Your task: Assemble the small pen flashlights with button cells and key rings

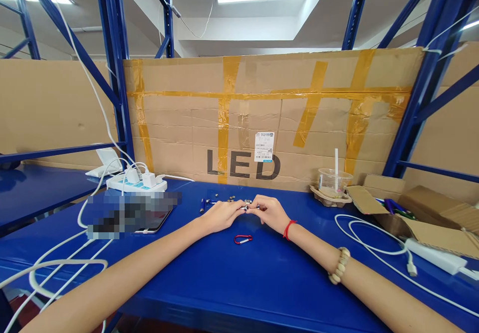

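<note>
My left hand (224,215) and my right hand (270,212) meet over the middle of the blue table. Fingertips of both are pinched on a small silvery metal part (245,208), too small and too covered to name. Just behind the left hand lie a short blue tube (202,205), a small blue-and-silver piece (211,202) and several tiny round metal pieces (232,198). On the near side of the hands rests a red carabiner (243,239) with a silver gate, touched by neither hand.
At left, a white power strip (136,183) with plugs and cables stands behind a phone (159,221), partly blurred out. To the right are a plastic cup (334,181) with a straw in a carton holder, an open cardboard box (430,213) and a white cable (374,243). Cardboard (179,133) closes the back.
</note>
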Motion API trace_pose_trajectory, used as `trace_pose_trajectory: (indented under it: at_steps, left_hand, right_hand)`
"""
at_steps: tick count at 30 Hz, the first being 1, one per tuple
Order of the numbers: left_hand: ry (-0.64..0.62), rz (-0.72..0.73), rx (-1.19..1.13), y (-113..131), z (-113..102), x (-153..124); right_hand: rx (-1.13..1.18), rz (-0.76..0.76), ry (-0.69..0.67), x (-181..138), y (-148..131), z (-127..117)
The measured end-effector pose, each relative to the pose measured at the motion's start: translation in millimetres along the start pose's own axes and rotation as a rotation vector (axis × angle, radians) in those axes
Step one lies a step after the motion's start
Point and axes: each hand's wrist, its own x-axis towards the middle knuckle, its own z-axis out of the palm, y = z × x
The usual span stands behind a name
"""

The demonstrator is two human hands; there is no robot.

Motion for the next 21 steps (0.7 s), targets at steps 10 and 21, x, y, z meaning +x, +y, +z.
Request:
trace_pose_trajectory:
  at_steps: [10, 21]
  left_hand:
    - [0.011, 0.036, -0.002, -1.5, 0.3, 0.5]
    - [0.039, 0.016, -0.005, -3.2, 3.1, 1.3]
  right_hand:
    - [0.100, 0.041, 0.022, -0.5, 0.6, 2.8]
    - [0.101, 0.138, 0.034, 0.4, 0.2, 4.8]
